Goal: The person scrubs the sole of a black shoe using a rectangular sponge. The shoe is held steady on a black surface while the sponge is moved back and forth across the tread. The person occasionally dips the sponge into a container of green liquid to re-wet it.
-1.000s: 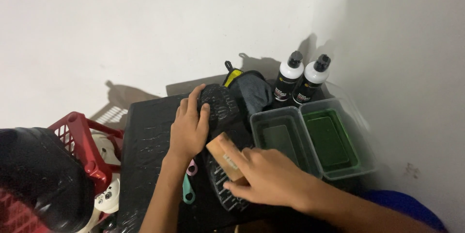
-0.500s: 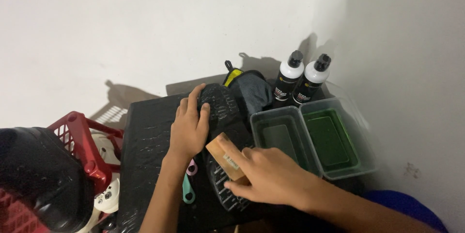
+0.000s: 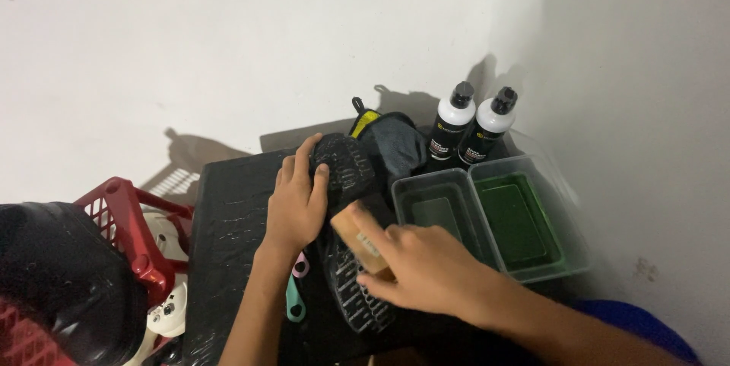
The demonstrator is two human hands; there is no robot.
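Now the left hand (image 3: 298, 202) grips a black shoe (image 3: 351, 237) sole-up, while the right hand (image 3: 426, 271) presses a wooden brush (image 3: 361, 242) on it; 2 green tubs (image 3: 487, 218) sit just beyond.

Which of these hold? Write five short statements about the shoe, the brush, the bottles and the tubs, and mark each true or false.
1. The left hand rests on the black shoe. True.
2. The right hand holds a wooden brush against the sole. True.
3. Three bottles stand by the wall. False: two black bottles with white shoulders.
4. The clear tubs sit left of the shoe. False: to its right.
5. The red basket is at the left. True.
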